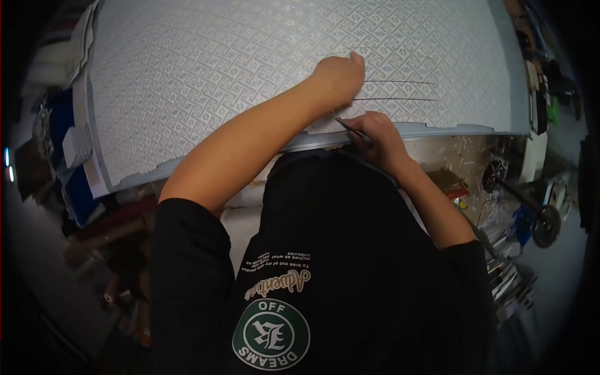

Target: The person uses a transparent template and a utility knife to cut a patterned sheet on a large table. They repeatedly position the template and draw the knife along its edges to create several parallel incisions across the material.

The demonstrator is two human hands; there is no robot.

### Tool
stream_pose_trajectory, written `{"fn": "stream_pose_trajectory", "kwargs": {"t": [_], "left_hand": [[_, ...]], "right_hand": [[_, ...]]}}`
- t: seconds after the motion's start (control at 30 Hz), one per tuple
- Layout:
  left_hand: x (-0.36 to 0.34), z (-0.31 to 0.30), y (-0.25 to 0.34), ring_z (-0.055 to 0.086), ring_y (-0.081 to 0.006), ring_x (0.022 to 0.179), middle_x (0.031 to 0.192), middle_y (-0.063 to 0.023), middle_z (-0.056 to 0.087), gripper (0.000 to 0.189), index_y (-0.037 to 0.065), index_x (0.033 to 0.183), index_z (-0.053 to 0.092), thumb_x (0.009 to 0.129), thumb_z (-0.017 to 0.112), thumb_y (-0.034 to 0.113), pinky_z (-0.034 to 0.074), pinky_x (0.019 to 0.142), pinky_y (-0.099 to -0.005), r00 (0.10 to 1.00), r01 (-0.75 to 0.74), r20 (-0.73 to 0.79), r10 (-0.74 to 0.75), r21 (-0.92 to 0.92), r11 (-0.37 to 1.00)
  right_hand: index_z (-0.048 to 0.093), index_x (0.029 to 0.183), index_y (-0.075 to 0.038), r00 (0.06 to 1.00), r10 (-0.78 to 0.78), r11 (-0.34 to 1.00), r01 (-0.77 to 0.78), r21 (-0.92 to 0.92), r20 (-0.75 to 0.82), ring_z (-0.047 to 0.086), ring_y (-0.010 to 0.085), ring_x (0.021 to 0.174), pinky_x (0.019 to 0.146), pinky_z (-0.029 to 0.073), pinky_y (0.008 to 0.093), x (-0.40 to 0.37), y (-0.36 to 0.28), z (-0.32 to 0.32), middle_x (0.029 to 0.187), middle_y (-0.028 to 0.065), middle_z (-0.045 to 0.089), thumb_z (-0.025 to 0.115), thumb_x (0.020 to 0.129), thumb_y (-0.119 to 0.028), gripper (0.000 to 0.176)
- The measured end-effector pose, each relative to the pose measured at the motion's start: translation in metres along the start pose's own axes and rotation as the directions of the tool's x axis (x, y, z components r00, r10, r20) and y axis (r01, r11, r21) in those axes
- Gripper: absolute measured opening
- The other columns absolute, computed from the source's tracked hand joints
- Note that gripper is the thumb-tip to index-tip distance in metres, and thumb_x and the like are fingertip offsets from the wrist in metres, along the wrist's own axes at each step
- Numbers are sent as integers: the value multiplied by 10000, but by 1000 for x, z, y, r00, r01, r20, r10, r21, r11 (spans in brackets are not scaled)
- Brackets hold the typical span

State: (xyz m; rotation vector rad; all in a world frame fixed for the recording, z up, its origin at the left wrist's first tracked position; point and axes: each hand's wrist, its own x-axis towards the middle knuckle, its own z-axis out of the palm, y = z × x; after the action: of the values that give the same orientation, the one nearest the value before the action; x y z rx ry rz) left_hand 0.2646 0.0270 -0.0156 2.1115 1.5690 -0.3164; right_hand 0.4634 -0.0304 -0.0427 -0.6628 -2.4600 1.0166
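Observation:
Pale patterned fabric (219, 69) with a woven lattice and small flowers is spread over the table in front of me. Two thin dark lines (400, 99) run across it, to the right of my left hand (340, 78). That hand is closed low over the cloth, its fingers curled under and mostly hidden; what they grip I cannot tell. Close to the table's near edge, my right hand (380, 140) is closed around a slim, pointed metal tool (347, 127). The tool's tip points up and left, at the fabric just below my left hand.
The blue-grey table edge (419, 129) runs right in front of my body. Blue cloth and a white block (77, 146) stand off the left side. At right, scraps litter the floor near a dark stand with a round base (546, 225) and a stack of papers (509, 275).

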Motion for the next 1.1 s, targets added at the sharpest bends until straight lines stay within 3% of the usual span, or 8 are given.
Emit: {"fn": "stream_pose_trajectory", "kwargs": {"t": [0.07,0.17,0.3,0.37,0.47,0.8,0.97,1.1], "left_hand": [[5,-5,-3,743,-379,936,997,-250,741,1024,-212,1454,348,775,895,325,594,784,-423,995,-73,64,76,-48,996],[9,-12,0,748,-342,957,1015,-220,753,1100,-194,1493,328,765,908,393,590,810,-411,990,-86,114,84,10,996],[17,-13,3,724,-337,1058,1133,-204,732,1113,-155,1468,393,721,928,474,588,855,-394,987,-160,47,153,272,949],[19,-14,3,675,-355,1165,1272,-210,663,1099,-110,1415,463,670,943,539,582,917,-389,983,-161,-24,182,367,916],[22,-18,3,643,-389,1203,1341,-237,597,1087,-68,1391,481,642,950,566,580,951,-400,989,-150,37,146,300,942],[23,-24,-3,625,-371,1250,1429,-208,568,1326,-32,1611,253,656,941,578,584,948,-407,972,-234,68,224,331,914],[63,-35,-28,709,-405,1058,1125,-243,709,889,-26,1373,466,674,936,260,584,865,-456,862,-507,192,470,297,809],[75,-44,-52,718,-414,997,1001,-231,729,753,3,1289,485,690,909,170,574,819,-479,796,-606,148,587,200,770]], "right_hand": [[671,1035,-73,974,201,979,-204,-20,-105,689,337,1013,1021,514,443,-9,-18,15,1049,129,726,758,886,-52,174],[664,1044,-67,907,290,940,-330,-88,-306,702,342,1034,1090,495,455,-15,-40,44,1121,150,733,745,895,-32,173],[656,1052,-52,818,314,876,-445,-185,-482,700,363,971,984,543,455,-8,-65,65,1056,156,722,738,888,-14,187],[651,1052,-42,761,487,822,-566,-72,-428,687,373,942,879,552,439,-3,-76,64,992,164,696,732,895,-25,178],[604,1042,-44,745,505,806,-587,-71,-436,638,398,900,762,511,489,2,-84,66,893,175,644,709,889,-47,186],[635,1006,-20,724,333,858,-498,-123,-605,664,376,899,786,540,434,39,-56,77,925,163,672,738,874,-39,169],[615,937,-20,702,436,811,-578,-91,-563,659,368,871,769,535,447,61,-56,69,894,157,670,732,874,-37,134],[608,953,-20,703,453,812,-580,-72,-548,660,365,874,774,534,450,69,-52,67,893,159,670,729,877,-38,144]]}}
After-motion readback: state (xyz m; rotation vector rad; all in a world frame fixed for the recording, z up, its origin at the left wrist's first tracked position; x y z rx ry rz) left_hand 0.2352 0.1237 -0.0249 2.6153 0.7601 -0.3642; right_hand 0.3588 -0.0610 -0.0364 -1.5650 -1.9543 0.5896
